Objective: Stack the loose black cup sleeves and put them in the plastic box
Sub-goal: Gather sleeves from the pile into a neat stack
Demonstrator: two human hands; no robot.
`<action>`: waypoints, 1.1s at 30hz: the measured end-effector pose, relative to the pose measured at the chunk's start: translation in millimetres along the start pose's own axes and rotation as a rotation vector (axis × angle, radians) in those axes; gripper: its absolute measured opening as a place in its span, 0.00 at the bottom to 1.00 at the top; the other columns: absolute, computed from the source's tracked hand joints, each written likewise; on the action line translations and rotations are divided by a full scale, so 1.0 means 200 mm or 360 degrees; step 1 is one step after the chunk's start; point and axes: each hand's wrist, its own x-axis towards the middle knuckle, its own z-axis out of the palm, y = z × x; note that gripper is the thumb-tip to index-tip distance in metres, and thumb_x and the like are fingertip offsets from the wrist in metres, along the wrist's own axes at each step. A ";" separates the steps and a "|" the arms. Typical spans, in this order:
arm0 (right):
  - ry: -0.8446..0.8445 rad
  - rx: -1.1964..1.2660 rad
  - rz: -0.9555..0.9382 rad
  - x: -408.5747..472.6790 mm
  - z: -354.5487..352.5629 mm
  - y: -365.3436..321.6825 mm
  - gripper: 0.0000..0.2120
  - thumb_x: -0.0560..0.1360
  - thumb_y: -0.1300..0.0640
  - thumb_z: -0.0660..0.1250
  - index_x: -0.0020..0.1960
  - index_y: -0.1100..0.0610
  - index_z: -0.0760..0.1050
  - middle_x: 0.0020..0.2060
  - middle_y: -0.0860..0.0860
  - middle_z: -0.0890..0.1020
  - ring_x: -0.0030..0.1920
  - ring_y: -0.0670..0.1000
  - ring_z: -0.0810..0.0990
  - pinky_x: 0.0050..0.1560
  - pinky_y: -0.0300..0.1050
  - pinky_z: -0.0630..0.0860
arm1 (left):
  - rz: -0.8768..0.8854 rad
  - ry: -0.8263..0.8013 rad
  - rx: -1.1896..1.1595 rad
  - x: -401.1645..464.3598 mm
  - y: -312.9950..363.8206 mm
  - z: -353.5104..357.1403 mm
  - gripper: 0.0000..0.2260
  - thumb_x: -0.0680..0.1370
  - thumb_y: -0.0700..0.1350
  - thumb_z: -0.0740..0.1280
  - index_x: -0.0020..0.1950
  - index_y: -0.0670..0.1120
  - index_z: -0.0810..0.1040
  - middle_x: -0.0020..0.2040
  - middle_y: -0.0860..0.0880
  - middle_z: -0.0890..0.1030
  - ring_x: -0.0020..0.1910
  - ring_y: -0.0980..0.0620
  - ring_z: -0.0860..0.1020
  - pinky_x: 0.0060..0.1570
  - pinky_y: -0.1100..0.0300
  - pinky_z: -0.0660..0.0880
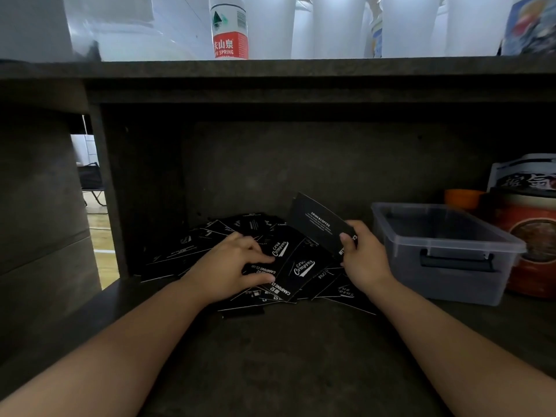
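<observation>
Head view: 1 black cup sleeve (320, 228) is pinched by the right hand (362, 257) and raised above the loose sleeves (240, 254) heaped at the shelf's (270, 341) back left. These are pressed by the left hand's (233, 267) straight fingers. The plastic box (445, 251) sits at the right edge.

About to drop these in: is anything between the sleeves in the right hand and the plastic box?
Nothing visible: the right hand holds black sleeves just left of the open, lidless plastic box.
</observation>
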 end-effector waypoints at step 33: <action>-0.0207 0.0174 0.0045 -0.03 0.03 -0.01 0.09 0.83 0.58 0.57 0.56 0.46 0.73 0.42 0.44 0.79 0.42 0.43 0.79 0.46 0.46 0.79 | -0.0629 0.0968 -0.1204 0.00 0.03 -0.04 0.17 0.79 0.37 0.65 0.59 0.59 0.74 0.46 0.50 0.80 0.47 0.56 0.80 0.47 0.67 0.76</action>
